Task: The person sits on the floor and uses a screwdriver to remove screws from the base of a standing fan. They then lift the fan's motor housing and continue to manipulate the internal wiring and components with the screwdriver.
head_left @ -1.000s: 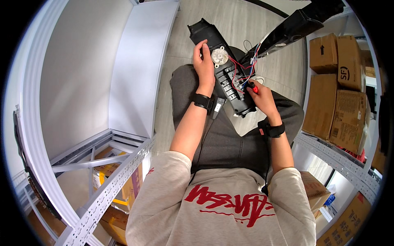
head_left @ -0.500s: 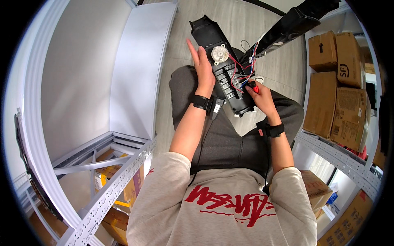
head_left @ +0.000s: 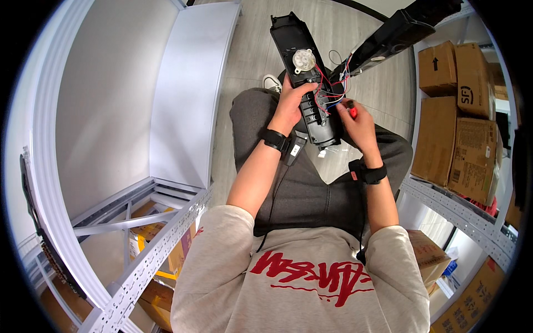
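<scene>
A long black plastic housing (head_left: 325, 133) lies tilted above my lap, its inner side facing up. My left hand (head_left: 290, 105) grips its left edge, thumb across the top. On the upper half sits a round whitish motor-like part (head_left: 303, 60). Red, white and blue wires (head_left: 340, 95) run from the housing toward a second long black casing (head_left: 391, 40), leaning at the upper right. My right hand (head_left: 360, 125) is closed around a red and black screwdriver-like handle (head_left: 352, 110), beside the housing's right edge. The tool's tip cannot be made out.
Cardboard boxes (head_left: 435, 136) stack on a metal shelf (head_left: 472, 213) at the right. A white shelf panel (head_left: 186, 83) and a perforated metal beam (head_left: 150, 255) flank my left side. A small black device (head_left: 296, 150) hangs by my left wrist; its cable crosses my lap.
My left hand has gone from lying flat along the housing to gripping it with the thumb over. The housing has shifted up and right; my right hand has moved slightly right with the tool.
</scene>
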